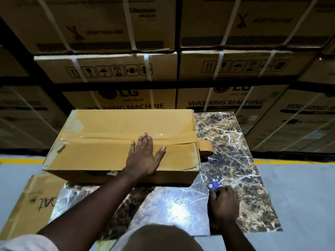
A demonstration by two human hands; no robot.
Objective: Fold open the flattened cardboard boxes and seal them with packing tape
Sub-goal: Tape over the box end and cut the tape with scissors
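Observation:
A closed brown cardboard box (112,153) lies on a marble-patterned table (233,160). A strip of brown packing tape (101,135) runs along its top seam. My left hand (145,156) presses flat on the box top, fingers spread, near the tape. The roll of brown tape (205,146) stands just off the box's right end, the strip still joined to it. My right hand (223,201) rests on the table at the right with its fingers curled round small blue-handled scissors (213,185).
A flattened cardboard box (30,201) lies at the left, partly under the table's edge. Stacked washing machine cartons (226,104) fill the racks behind. A grey floor with a yellow line (290,162) lies beyond the table.

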